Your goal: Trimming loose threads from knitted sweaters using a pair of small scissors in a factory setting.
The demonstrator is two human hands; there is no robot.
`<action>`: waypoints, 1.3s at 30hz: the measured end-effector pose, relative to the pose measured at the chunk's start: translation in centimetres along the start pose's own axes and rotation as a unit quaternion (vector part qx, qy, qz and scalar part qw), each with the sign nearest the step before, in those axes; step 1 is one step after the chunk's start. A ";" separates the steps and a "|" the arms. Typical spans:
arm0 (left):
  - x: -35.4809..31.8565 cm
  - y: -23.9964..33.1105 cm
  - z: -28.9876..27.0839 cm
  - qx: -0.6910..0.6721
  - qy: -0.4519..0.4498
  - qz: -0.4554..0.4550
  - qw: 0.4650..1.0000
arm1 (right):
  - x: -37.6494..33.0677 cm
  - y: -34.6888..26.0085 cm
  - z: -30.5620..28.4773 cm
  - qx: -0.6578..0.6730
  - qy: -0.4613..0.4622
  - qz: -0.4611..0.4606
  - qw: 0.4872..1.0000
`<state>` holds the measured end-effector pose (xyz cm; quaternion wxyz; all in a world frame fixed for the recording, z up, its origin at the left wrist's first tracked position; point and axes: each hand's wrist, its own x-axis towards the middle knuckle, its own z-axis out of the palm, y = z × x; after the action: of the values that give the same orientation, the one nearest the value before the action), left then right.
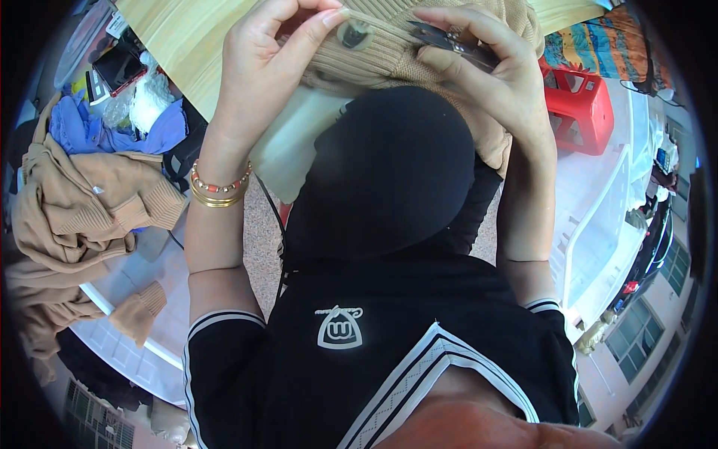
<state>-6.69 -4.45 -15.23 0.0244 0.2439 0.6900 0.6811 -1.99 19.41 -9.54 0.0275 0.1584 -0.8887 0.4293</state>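
Note:
A beige ribbed knit garment (389, 63) lies bunched on the table in front of me. My left hand (288, 37) is closed, with thumb and fingertips pinching the garment's ribbed edge near the top of the view. Just right of those fingertips, a round pale disc with a dark centre (354, 34) rests against the ribbing; I cannot make out its kind. Dark metal thread snips (452, 45) are gripped in my right hand (497, 71), their tips pointing left toward the knit. A gold and coral-coloured bracelet (218, 183) circles my left wrist.
The light wooden table (176, 45) spans the far side. At right stand a red plastic stool (580, 108) and a white plastic bin (591, 217). Left are more beige knit garments (90, 202), purple cloth (112, 127) and a dark phone-like object (120, 69). Patterned cloth (598, 46) lies far right.

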 end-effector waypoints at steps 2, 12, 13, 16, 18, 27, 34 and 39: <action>-0.2 0.9 -0.1 -0.004 -0.001 -0.008 1.000 | 1.0 -3.3 -0.4 0.009 0.014 -0.002 1.000; -1.5 3.9 1.3 0.001 0.048 0.058 0.997 | 1.8 -8.6 -2.4 -0.049 -0.047 0.042 0.997; -1.7 4.0 1.3 0.011 0.052 0.066 0.996 | 1.7 -8.2 -2.1 -0.046 -0.047 0.040 0.997; -2.0 4.1 1.3 0.021 0.061 0.077 0.995 | 1.5 -8.1 -1.6 -0.072 -0.004 -0.076 0.995; -2.1 4.1 1.3 0.021 0.065 0.078 0.995 | 1.5 -10.1 -1.9 -0.153 -0.028 -0.004 0.988; -2.2 4.2 1.6 0.004 0.058 0.077 0.995 | 1.3 -9.5 -2.0 -0.182 0.027 -0.064 0.981; -2.5 4.5 1.8 0.032 0.046 0.091 0.994 | 1.3 -9.4 -1.8 -0.155 -0.024 -0.023 0.987; -2.2 4.5 2.1 0.034 0.034 0.117 0.992 | 1.3 -9.6 -2.7 -0.178 0.004 -0.058 0.982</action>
<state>-2.59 -3.52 -11.78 -0.0870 0.2999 0.6799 0.6635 -0.51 15.58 -0.40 0.0838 0.2005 -0.9402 0.2624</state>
